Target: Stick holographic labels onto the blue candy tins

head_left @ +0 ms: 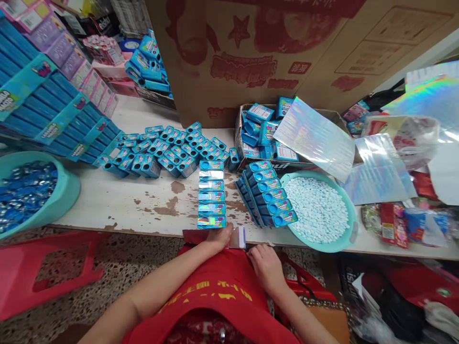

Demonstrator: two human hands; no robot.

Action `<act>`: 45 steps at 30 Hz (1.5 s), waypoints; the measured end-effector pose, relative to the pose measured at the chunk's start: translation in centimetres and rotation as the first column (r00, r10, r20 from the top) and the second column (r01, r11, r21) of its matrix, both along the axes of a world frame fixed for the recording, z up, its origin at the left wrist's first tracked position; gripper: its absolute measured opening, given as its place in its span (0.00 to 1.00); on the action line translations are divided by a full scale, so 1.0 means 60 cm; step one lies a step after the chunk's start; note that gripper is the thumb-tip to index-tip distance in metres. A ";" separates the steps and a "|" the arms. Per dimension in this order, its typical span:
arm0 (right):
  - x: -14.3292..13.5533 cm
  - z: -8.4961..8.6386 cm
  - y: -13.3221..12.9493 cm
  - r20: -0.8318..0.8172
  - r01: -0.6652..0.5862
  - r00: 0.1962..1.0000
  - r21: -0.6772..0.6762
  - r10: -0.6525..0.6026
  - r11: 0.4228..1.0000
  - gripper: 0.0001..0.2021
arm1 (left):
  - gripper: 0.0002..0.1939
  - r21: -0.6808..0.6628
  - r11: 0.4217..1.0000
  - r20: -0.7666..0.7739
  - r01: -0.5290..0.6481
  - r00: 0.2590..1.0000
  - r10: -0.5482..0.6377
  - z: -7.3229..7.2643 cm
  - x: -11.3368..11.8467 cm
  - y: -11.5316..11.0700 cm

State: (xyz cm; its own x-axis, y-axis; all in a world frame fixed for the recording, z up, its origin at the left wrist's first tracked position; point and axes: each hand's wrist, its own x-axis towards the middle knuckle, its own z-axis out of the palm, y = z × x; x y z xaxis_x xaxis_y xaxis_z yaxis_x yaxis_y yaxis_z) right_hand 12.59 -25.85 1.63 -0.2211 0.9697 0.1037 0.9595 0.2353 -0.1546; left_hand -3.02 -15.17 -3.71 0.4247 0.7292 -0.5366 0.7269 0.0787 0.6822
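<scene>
My left hand [219, 238] is at the table's front edge, fingers curled and partly hidden, beside the nearest tin of a row of small blue candy tins [211, 209]. Shiny strips show on several tins in this row. Just right of that hand is a small pale piece with a purple edge [239, 237]; whether the hand grips it is unclear. My right hand [266, 265] is closed low against the red apron [222, 282], its fingertips by a tiny pale bit. Further right, a slanted stack of blue tins [268, 193] leans on the tabletop.
Many blue tins [175, 148] stand behind the row. A teal basin of white candies [317, 210] is at right, a teal basin of blue pieces [32, 191] at left. Holographic sheets [315, 136] lie over a box. A large carton [251, 57] stands behind.
</scene>
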 end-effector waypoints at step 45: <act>-0.156 0.088 0.432 -0.758 0.446 0.481 -0.221 -0.440 0.867 0.07 | 0.09 0.349 0.872 0.330 -0.344 0.916 0.229 0.201 -0.152 0.309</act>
